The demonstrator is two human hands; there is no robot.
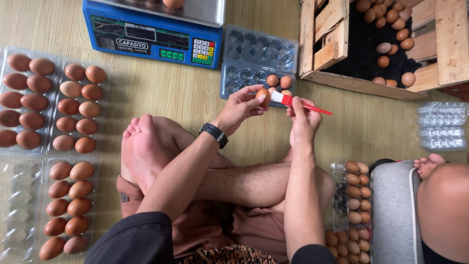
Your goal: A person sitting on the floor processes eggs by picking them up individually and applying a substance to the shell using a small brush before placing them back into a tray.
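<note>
My left hand (240, 108) holds a brown egg (263, 96) up by its fingertips. My right hand (303, 120) grips a small brush with a red handle (312, 108), and its white bristles (277, 97) touch the egg. Both hands are over my crossed legs, just in front of an open clear egg carton (244, 73) that has a few eggs in its near corner. A black watch sits on my left wrist.
A blue digital scale (146, 41) stands at the back with an egg on its pan. Filled clear cartons (53, 107) lie on the left, more by my right knee (354, 195). A wooden crate (337, 44) of eggs is back right, empty cartons (442, 124) beside it. Another person's foot (427, 164) is at right.
</note>
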